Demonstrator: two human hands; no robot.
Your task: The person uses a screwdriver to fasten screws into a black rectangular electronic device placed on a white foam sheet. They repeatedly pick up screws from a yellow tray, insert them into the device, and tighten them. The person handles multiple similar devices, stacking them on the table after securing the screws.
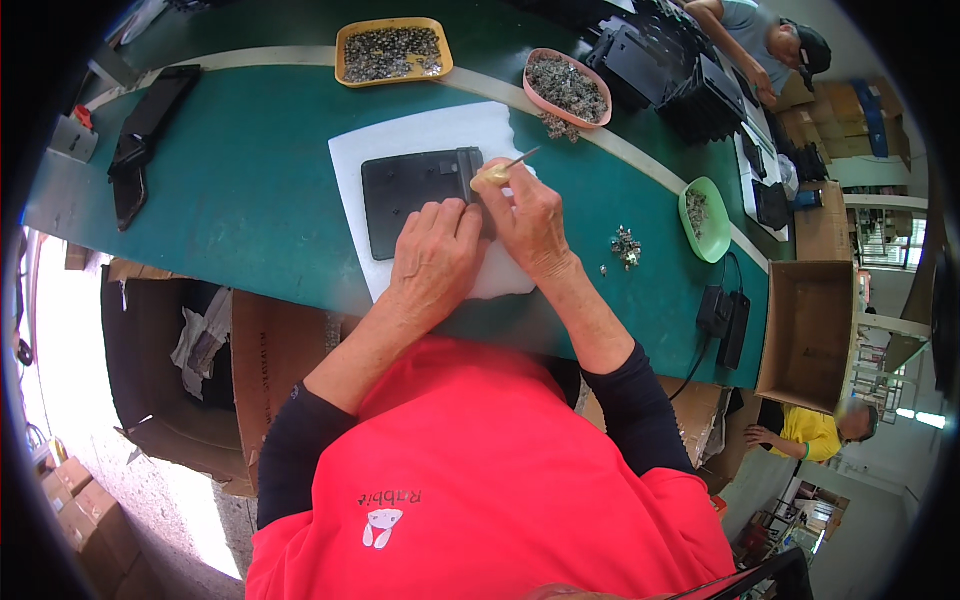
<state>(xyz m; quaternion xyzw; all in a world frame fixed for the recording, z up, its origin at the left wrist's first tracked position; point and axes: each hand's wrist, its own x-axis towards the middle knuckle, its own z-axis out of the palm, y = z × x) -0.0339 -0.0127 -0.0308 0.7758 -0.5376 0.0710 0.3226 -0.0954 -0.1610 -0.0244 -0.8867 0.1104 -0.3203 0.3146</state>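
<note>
A flat black plastic panel (pixel 410 192) lies on a white foam sheet (pixel 350 160) on the green table. My left hand (pixel 436 250) presses on its lower right part, with the fingers bent and close together. At the panel's right edge runs a raised dark strip (pixel 466 165). My right hand (pixel 526 218) is closed around a thin-shafted hand tool (pixel 493 177) with a yellowish handle. Its metal shaft points up and to the right, away from the panel. Whether the tool's handle end touches the strip, I cannot tell.
Small metal parts fill a yellow tray (pixel 447 62), a pink bowl (pixel 530 85) and a green bowl (pixel 716 240). A loose pile of parts (pixel 627 248) lies right of my hands. Black pieces (pixel 145 140) are at the left; black adapters (pixel 735 325) sit near the right edge. Two people are at the right.
</note>
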